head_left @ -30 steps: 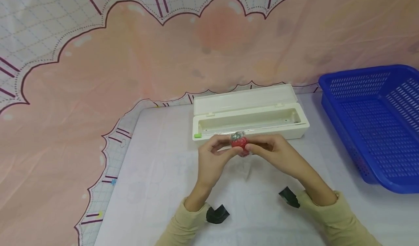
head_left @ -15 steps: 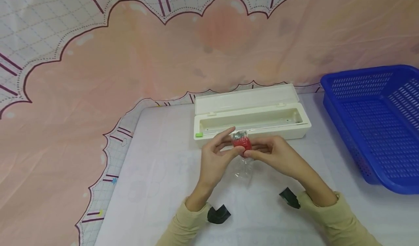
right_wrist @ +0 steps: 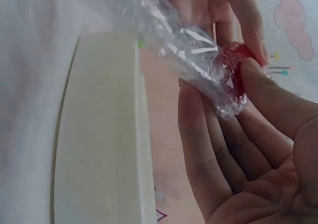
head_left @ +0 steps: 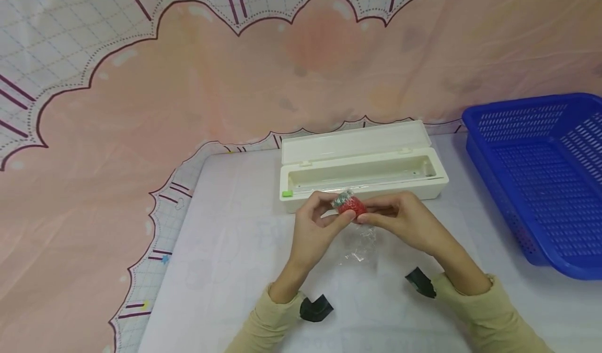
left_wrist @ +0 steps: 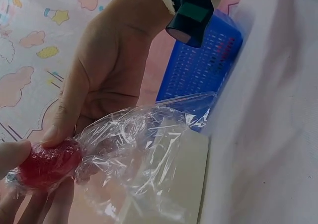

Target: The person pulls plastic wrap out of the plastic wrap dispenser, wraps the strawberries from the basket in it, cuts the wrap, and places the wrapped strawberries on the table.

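Both hands hold a red strawberry [head_left: 352, 206] with a green top, wrapped in clear cling film. My left hand [head_left: 311, 233] pinches it from the left, thumb in front and fingers behind. From the other side, my right hand [head_left: 416, 222] grips its lower right part between thumb and fingers. The green end tilts toward the upper left. A loose, crumpled tail of cling film [left_wrist: 144, 154] hangs below the strawberry, toward me. In the right wrist view, the red strawberry [right_wrist: 238, 67] shows between the two thumbs, film gathered around it.
Just behind the hands stands a long white cling film box [head_left: 362, 193], lid [head_left: 355, 143] raised, with a small green slider [head_left: 287, 193] at its left. A blue plastic basket [head_left: 527, 196] sits at the right. Cartoon-print cloth [head_left: 235, 81] hangs behind the white table [head_left: 226, 269].
The strawberry has turned, its green end tipping to the left. The film tail below it has spread out. My left index finger, lifted half a second ago, is back down behind the strawberry.
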The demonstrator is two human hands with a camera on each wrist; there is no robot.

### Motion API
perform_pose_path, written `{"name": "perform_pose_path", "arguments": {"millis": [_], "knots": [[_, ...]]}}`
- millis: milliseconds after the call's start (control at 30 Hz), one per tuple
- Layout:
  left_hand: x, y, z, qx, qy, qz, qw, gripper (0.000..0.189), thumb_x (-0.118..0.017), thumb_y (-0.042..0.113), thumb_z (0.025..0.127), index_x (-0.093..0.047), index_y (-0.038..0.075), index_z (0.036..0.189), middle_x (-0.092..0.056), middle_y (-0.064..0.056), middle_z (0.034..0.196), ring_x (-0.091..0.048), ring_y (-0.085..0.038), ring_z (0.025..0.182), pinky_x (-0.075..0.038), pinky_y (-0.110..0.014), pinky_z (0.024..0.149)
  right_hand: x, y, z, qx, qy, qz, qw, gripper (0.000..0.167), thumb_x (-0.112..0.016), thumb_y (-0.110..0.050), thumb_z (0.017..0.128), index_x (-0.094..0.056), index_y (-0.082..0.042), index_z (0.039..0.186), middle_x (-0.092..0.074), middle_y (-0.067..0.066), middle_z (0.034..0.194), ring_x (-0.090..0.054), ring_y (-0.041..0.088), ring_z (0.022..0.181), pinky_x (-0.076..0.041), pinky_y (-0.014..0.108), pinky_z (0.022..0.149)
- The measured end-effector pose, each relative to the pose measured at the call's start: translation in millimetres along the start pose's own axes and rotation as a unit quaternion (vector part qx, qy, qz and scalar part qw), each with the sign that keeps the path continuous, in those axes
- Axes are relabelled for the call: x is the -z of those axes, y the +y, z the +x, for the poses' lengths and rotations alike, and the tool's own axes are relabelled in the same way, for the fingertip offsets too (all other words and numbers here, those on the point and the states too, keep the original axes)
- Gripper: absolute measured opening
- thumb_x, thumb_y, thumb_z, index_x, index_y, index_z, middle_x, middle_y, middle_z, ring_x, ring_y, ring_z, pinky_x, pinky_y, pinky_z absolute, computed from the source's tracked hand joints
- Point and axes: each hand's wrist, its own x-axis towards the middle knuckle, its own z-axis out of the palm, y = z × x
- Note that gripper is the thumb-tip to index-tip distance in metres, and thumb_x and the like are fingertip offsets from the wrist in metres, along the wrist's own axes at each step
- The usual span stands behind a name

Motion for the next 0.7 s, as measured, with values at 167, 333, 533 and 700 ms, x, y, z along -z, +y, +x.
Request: {"name": "perform_pose_path", "arguments": {"millis": [167,333,533,700], "knots": [[-0.2,0.4,0.2,0.0,-0.007,-0.009,0.9999,0.037,-0.072,-0.006,0.086,-0.05,-0.007,0.117,-0.055,-0.012,0.113,-0.062,-0.017,0.106,-0.059,-0.032,0.085,2,-1,0.3,-0.02,0.015,0.007,0.9997,0.03,-0.075,-0.018,0.089,-0.073,-0.006,0.116,-0.074,0.007,0.109,-0.071,0.013,0.095,-0.058,0.025,0.081],[-0.2,0.8,-0.6,0.003,-0.011,0.012,0.9999,0.047,-0.072,-0.004,0.085,-0.052,-0.005,0.127,-0.055,-0.015,0.112,-0.061,-0.015,0.102,-0.059,-0.028,0.083,5,-4,-1.2,-0.056,0.048,-0.001,0.9973,0.03,-0.076,-0.021,0.088,-0.074,-0.007,0.115,-0.074,0.008,0.107,-0.071,0.017,0.092,-0.059,0.025,0.078],[-1.3,0.0,-1.6,-0.008,-0.032,0.023,0.9992,0.036,-0.072,-0.004,0.086,-0.061,-0.006,0.121,-0.055,-0.018,0.118,-0.059,-0.018,0.108,-0.058,-0.034,0.089,10,-5,-1.9,-0.058,0.069,-0.011,0.9958,0.029,-0.078,-0.02,0.086,-0.075,-0.008,0.112,-0.075,0.006,0.104,-0.069,0.019,0.089,-0.058,0.024,0.078],[-0.9,-0.5,-1.2,0.001,-0.042,0.024,0.9988,0.036,-0.073,-0.004,0.086,-0.062,-0.004,0.119,-0.056,-0.017,0.119,-0.06,-0.019,0.108,-0.058,-0.033,0.089,11,-3,-1.9,-0.049,0.072,-0.016,0.9961,0.028,-0.078,-0.019,0.086,-0.076,-0.008,0.111,-0.075,0.006,0.103,-0.067,0.017,0.088,-0.057,0.023,0.077]]}}
